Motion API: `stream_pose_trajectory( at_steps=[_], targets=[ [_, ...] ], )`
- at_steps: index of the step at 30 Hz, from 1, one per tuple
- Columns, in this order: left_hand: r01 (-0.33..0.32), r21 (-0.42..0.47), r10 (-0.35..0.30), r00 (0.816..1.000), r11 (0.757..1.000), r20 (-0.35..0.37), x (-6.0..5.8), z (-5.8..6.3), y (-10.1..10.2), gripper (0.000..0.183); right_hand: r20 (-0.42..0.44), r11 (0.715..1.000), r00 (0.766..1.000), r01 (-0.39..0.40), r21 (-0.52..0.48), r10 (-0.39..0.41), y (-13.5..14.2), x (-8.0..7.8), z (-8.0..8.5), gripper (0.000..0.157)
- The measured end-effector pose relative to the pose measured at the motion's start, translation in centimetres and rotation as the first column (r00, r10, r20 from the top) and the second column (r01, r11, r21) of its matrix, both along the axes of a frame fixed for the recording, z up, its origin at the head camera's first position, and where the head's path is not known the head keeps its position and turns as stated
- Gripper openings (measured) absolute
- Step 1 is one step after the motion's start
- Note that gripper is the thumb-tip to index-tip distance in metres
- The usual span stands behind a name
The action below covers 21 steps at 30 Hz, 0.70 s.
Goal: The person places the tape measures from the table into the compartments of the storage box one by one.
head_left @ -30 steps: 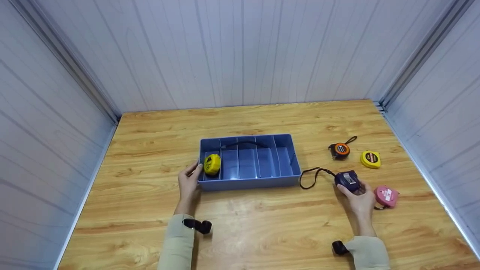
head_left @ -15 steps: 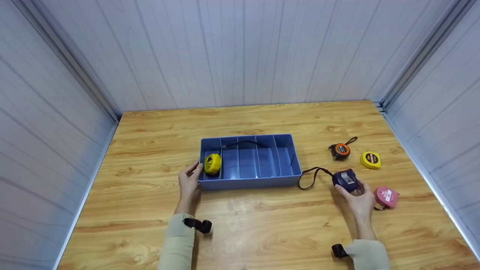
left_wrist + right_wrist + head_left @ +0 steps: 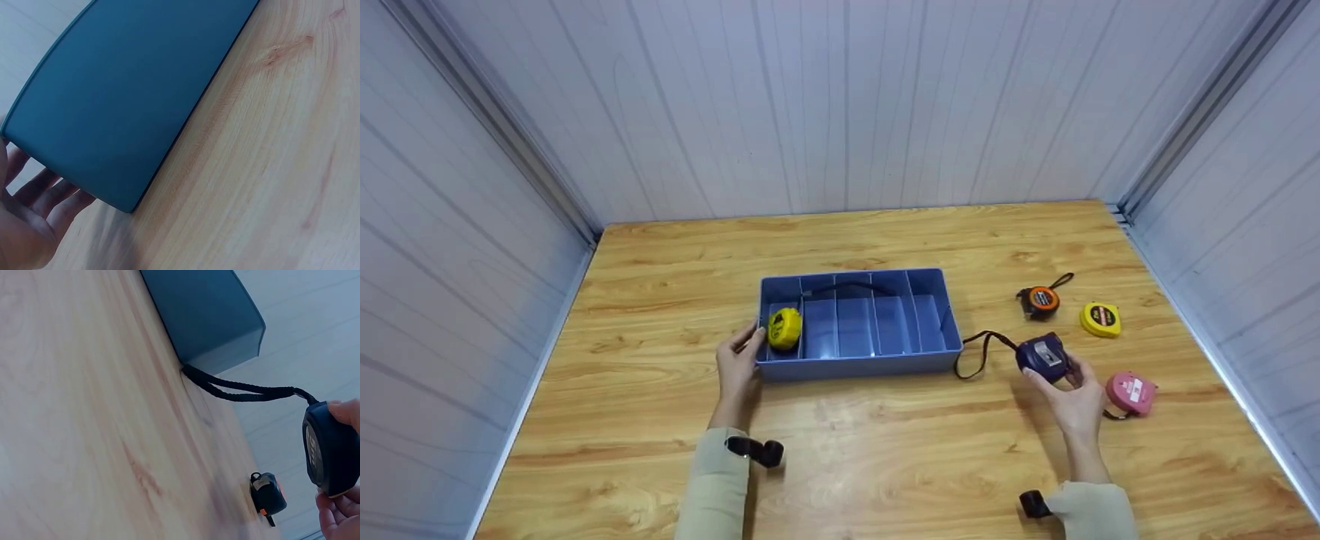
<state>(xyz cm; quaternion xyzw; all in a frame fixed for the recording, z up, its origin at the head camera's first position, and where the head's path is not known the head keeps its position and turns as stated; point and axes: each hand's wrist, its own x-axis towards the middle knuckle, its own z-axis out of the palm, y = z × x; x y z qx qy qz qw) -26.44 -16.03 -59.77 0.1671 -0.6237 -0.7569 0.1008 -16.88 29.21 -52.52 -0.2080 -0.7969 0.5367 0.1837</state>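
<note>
- Purple tape measure (image 3: 1043, 358): held over the right part of the wooden table (image 3: 885, 465), between the blue tray (image 3: 859, 367) and the pink tape measure (image 3: 1131, 392). Looks raised off the wood in the right wrist view.
- Nearest: beige left sleeve (image 3: 714, 487) and beige right sleeve (image 3: 1093, 511), each with a small black camera at the cuff.
- Right hand (image 3: 1076, 405): pinching the purple tape measure, thumb on one side, fingers on the other.
- Pink tape measure: lying just right of the right hand, dark cord at its near side.
- Left hand (image 3: 736, 367): holding the tray's left end, thumb at the rim, other fingers along the outer wall.
- Black strap (image 3: 988, 335): runs from the purple tape measure to the tray's near right corner; contact there cannot be told.
- Blue tray: five compartments side by side. Yellow tape measure (image 3: 785, 328) in the leftmost one. Dark strip (image 3: 851, 285) along the far side; nature unclear.
- Beyond the purple tape measure, at right: round-faced yellow tape measure (image 3: 1101, 319); a little farther, black and orange tape measure (image 3: 1041, 301), its loop pointing away.
- Farthest: pale, streaked back wall (image 3: 840, 105) behind the table.
</note>
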Motion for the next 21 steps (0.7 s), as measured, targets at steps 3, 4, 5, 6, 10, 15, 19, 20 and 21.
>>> stream_pose_trajectory(
  at_steps=[3,4,5,6,10,15,19,20,21],
  targets=[
    [-0.006,-0.04,0.007,1.0,0.999,0.008,-0.1,-0.3,-0.1,0.041,-0.023,1.0,1.0,-0.01,-0.005,0.01,-0.3,0.0,0.0,0.066],
    [-0.011,-0.054,0.012,1.0,0.998,0.011,-0.1,-0.4,-0.1,0.04,-0.026,1.0,1.0,-0.011,-0.012,0.011,-0.4,0.0,0.0,0.064],
    [-0.014,-0.068,0.015,1.0,0.998,0.013,-0.1,-0.4,-0.2,0.04,-0.026,1.0,1.0,-0.013,-0.016,0.013,-0.5,0.0,0.1,0.063],
    [-0.013,-0.062,0.014,1.0,0.998,0.018,-0.1,-0.4,-0.2,0.04,-0.024,1.0,0.999,-0.024,-0.007,0.023,-0.6,0.0,0.1,0.063],
    [-0.007,-0.017,0.008,1.0,1.0,0.025,0.0,-0.1,-0.1,0.04,-0.014,0.999,0.999,-0.037,-0.007,0.037,-1.0,0.0,0.4,0.064],
    [-0.011,-0.001,0.011,1.0,1.0,0.025,-0.1,-0.3,-0.1,0.038,-0.01,0.999,0.999,-0.051,-0.013,0.051,-1.4,0.2,0.7,0.065],
    [-0.008,-0.04,0.009,1.0,0.999,0.009,-0.3,-0.7,-0.2,0.038,-0.025,0.998,0.998,-0.061,-0.005,0.061,-1.7,0.2,0.9,0.065],
    [-0.008,-0.04,0.008,1.0,0.999,0.006,-0.3,-0.8,-0.2,0.038,-0.033,0.998,0.997,-0.066,-0.004,0.066,-1.8,0.2,0.9,0.065],
    [-0.008,-0.049,0.008,1.0,0.999,0.005,-0.3,-0.8,-0.2,0.038,-0.04,0.997,0.997,-0.071,-0.005,0.071,-1.9,0.2,1.0,0.065]
  ],
)
